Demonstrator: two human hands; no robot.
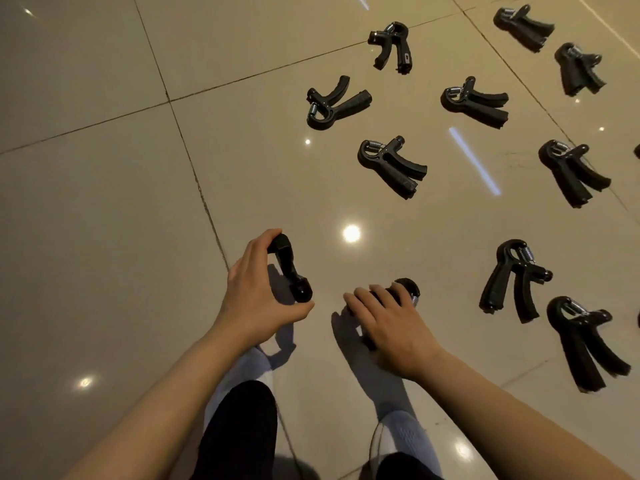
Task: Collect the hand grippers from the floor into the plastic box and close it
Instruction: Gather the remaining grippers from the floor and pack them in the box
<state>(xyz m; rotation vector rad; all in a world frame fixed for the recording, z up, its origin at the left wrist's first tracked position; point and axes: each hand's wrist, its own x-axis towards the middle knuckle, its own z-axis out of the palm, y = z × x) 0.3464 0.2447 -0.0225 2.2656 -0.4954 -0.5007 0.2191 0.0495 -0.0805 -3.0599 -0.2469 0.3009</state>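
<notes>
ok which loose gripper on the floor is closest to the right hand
The hand gripper right of the right hand, spring end pointing away, handles toward the person. The others lie farther off.

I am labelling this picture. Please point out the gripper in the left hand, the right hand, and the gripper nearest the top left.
Held gripper [290,268], head view, its handle.
Right hand [388,323], head view, its back.
Top-left gripper [334,103], head view, where its handles meet.

Left hand [258,292] pinches black hand gripper [290,268] between fingers and thumb, lifted above tiled floor [104,202]. Right hand [391,327] curled over second hand gripper [408,292], spring end showing past fingertips. Nine loose grippers [391,166] lie spread from 12 to 4 o'clock. White shoes [405,441] at 6 o'clock.
</notes>
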